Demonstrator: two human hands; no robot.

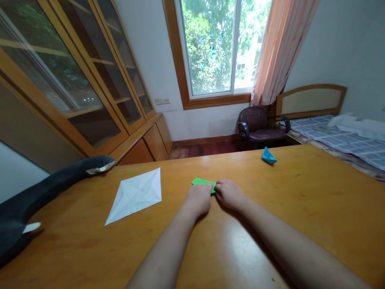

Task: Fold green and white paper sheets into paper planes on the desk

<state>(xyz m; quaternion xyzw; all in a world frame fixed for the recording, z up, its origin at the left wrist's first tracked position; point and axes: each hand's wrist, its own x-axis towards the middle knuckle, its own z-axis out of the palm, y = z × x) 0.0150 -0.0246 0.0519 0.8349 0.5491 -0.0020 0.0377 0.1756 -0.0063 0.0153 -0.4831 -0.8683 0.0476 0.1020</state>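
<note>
Legible text, labels, brands, numbers, signs: none. The small cream wall plate (162, 101) beneath the glass-fronted wooden cabinet's end carries marks too small to read. The folded papers show plain, unprinted surfaces.

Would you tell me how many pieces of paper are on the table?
3: a white creased sheet on the left, a green paper under both hands' fingertips, and a blue folded boat farther back on the right. None seem hidden.
</note>
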